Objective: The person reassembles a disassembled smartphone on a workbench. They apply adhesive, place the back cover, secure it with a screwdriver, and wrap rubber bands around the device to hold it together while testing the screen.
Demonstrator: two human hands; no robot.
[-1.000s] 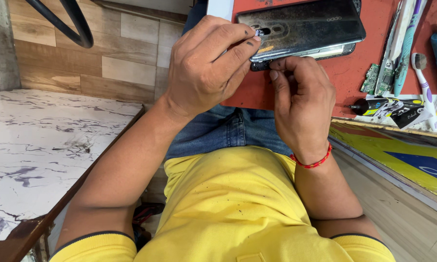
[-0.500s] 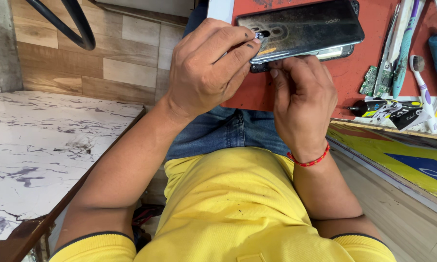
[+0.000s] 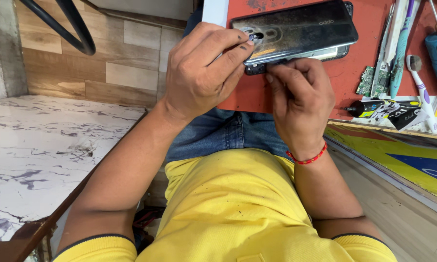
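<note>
Hands together at the red mat's [image 3: 368, 29] near edge, clamped on a dark smartphone [image 3: 296, 30] lying back-up at 12 o'clock. Left hand [image 3: 201, 73] pinches its camera corner; right hand [image 3: 301, 99] grips the lower edge. Toothbrush [image 3: 421, 82] at 3 o'clock.

1. There is only one view, from a camera on the person's head.
2. It looks steeply down along the person's own body: the yellow shirt [image 3: 238, 208] fills the bottom of the frame.
3. The red desk [image 3: 368, 34] lies at the top edge, so the far side of the scene is up.
4. The camera is near: the left hand [image 3: 199, 73] and the right hand [image 3: 301, 104] sit in the upper middle, both large.
5. At the left the marble floor [image 3: 39, 145] shows far below.
</note>
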